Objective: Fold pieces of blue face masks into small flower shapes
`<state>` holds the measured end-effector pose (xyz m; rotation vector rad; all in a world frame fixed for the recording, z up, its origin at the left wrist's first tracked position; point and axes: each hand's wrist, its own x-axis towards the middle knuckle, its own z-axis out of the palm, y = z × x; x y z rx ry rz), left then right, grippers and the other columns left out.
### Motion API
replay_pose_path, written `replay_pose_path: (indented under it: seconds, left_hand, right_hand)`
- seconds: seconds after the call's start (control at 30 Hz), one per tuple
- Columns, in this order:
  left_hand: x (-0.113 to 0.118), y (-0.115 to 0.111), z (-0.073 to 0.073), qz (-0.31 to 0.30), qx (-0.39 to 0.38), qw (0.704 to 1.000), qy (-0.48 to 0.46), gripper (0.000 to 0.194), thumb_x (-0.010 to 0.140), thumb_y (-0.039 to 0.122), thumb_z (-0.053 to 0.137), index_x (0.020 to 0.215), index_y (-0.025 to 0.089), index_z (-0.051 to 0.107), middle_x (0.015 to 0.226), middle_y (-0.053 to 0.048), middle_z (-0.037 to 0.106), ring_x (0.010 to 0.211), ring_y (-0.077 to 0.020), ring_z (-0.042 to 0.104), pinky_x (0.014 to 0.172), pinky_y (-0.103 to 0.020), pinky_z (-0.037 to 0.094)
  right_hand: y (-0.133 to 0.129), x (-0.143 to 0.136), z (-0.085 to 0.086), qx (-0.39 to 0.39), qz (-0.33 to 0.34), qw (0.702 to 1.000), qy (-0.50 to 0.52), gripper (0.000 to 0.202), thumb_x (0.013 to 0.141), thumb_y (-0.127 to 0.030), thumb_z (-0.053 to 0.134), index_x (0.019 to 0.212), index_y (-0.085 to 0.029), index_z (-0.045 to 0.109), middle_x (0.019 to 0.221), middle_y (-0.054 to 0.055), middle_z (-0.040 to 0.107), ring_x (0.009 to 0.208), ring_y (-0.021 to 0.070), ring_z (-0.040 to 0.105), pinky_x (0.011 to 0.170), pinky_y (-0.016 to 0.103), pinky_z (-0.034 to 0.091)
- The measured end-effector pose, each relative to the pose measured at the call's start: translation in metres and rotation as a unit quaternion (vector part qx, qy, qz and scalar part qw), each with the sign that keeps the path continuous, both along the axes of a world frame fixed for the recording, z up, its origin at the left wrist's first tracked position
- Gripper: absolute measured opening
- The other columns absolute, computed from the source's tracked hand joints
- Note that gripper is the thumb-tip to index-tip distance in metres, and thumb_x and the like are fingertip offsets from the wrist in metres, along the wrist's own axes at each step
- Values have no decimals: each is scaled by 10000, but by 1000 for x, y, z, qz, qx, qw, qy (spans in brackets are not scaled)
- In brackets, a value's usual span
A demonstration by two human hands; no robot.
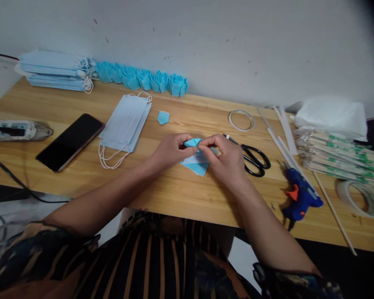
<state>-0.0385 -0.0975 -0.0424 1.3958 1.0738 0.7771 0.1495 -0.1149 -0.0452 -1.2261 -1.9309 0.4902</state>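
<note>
Between my two hands is a small folded piece of light-blue fabric (pixel 191 143), like face-mask material. The fingers of my left hand (pixel 171 150) pinch its left side. My right hand (pixel 227 160) pinches its right edge between thumb and forefinger. Below it on the table lie more blue and white fabric pieces (pixel 198 166), partly covered by my hands. Just beyond my left hand rests a folded blue petal-shaped piece (pixel 163 117). Black-handled scissors (pixel 257 160) lie close by my right hand, their blades partly hidden behind it.
At the back stand blue fabric flowers (pixel 149 79) and a stack of face masks (pixel 54 70). Two masks (pixel 124 122) and a phone (pixel 70 142) lie left. To the right are a tape roll (pixel 241 120), a blue glue gun (pixel 301 195), a wooden stick (pixel 333 214) and packaged chopsticks (pixel 343 155).
</note>
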Motion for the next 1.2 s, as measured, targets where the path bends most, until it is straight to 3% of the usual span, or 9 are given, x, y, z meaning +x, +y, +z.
replay_pose_path:
  seconds: [0.13,0.23,0.33,0.43,0.53,0.6,0.77,1.0,1.2]
  left_hand:
    - [-2,1,1,0,13,1000,19,178,727,307,684,676,175,575,612,37,495,589,-88,441,518,-204,321]
    - [-2,1,5,-1,1,1000,22,166,720,297,684,678,174,581,610,37,495,586,-88,431,516,-203,312]
    - [0,-1,7,-12,-22,1000,11,151,726,271,676,678,174,572,601,44,488,571,-81,422,514,-198,309]
    - [1,-3,8,-13,-32,999,3,137,737,261,666,690,175,571,611,40,510,570,-82,441,521,-200,322]
    - [2,-2,5,-11,-24,1000,12,139,744,262,666,686,176,574,613,38,518,575,-86,449,524,-202,326]
    - [2,-1,3,-13,-20,1000,16,147,748,265,673,685,176,575,606,44,501,574,-83,435,526,-201,323]
    - [1,1,1,12,18,1000,15,126,752,261,687,728,170,603,641,36,537,613,-90,462,546,-203,343]
    - [-1,3,2,55,11,996,-72,136,790,289,665,791,159,621,713,17,598,629,-91,521,587,-216,431]
    - [-2,2,1,43,-13,995,-84,211,780,362,692,771,165,617,670,23,578,589,-87,505,563,-216,431]
  right_hand:
    - [-3,-3,0,19,-13,1000,-13,133,948,-307,638,824,-270,667,832,21,754,788,210,691,767,371,547]
    - [-6,-5,1,19,-37,999,14,28,921,-300,681,930,-281,662,845,7,752,795,212,705,772,377,555]
    - [-6,-4,3,-7,-57,997,55,279,875,-289,744,1132,-308,636,834,-24,742,766,207,709,781,383,564]
    - [-4,0,4,-29,-49,996,75,270,925,-323,686,1192,-308,644,884,-7,752,803,206,713,812,391,565]
    - [-1,5,5,-58,-19,993,100,226,980,-406,613,1155,-284,688,970,24,761,869,207,709,815,387,559]
    - [0,6,6,-78,9,993,90,202,946,-429,662,1051,-269,724,943,27,752,866,210,693,800,380,548]
    - [0,2,8,-98,-2,992,85,84,848,-298,724,798,-240,689,748,-13,673,723,166,614,708,322,493]
    - [2,1,6,-139,4,982,130,153,861,-323,679,763,-221,622,699,-28,610,647,131,537,615,271,430]
    - [3,5,5,-158,4,977,145,229,938,-412,609,867,-213,696,754,-9,639,692,136,543,643,272,427]
